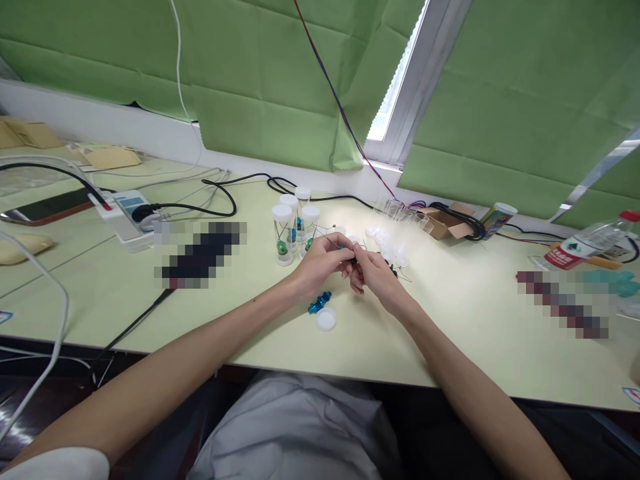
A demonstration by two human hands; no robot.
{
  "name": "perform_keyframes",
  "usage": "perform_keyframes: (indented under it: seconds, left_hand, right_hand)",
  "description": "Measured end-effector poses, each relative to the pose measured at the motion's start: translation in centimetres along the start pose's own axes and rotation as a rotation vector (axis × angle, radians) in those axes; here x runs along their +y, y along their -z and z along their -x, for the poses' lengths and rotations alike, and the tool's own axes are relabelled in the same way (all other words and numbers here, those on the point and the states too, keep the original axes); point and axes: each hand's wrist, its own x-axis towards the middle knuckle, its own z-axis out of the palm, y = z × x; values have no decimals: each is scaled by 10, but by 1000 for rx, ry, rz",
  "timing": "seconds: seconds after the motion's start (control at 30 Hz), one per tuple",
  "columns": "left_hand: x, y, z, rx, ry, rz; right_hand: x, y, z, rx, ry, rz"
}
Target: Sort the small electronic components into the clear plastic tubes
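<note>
If reckoning from the left hand and right hand as the dial's centre, see grey cloth nearest, at six o'clock, below the edge of the pale table. Next find, at seven o'clock, a white lid lying flat, with blue metallic pieces just beyond. Then come to the hands: together over the table, thumbs and fingertips meeting, closed from both sides on a small dark piece. Cannot tell its shape, mostly hidden by the fingers. Just past the right hand, at three o'clock, notice dark pieces with thin wires. Near the left hand, at ten o'clock, see four capped tubes standing upright in a cluster, with green and blue pieces inside. Well apart at nine o'clock, make out a white power strip; well apart at three, a clear bottle with a red label. Farther off, between one and two o'clock, find clear tubes, then, at two, a cardboard box with coiled black cable against it. Farthest, at twelve o'clock, see green blinds hanging.
</note>
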Motion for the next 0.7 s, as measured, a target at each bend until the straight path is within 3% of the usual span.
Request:
perform_keyframes:
  seconds: [0.7]
  left_hand:
    - [4, -1, 2, 17, -1, -49]
  right_hand:
    - [4, 2, -1, -24, 37, 69]
